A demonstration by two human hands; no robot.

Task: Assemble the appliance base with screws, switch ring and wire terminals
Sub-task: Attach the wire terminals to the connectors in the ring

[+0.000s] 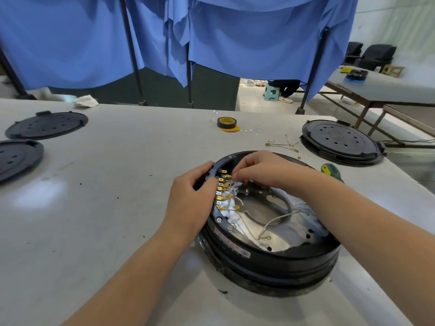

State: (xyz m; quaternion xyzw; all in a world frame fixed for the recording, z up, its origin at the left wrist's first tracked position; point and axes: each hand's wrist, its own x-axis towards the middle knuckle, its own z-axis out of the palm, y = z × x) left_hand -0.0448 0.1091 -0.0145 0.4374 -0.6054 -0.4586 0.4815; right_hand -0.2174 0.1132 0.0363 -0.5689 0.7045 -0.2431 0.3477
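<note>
Black and round, the plastic appliance base (270, 260) sits on the white tabletop (106, 208) in front of the person. It looks stiff and heavy enough to stay put. The left hand (190, 196) grips its rim beside the row of brass spade terminals (222, 189); the right hand (254, 168) has fingertips pinched together over them, though what they pinch is hidden. Thin white wires (275, 222) look limp and easily bent, best held at the connector. Nearby lie a green-handled screwdriver (332, 171), black tape roll (226, 122) and 3 spare black lids (47, 124).
</note>
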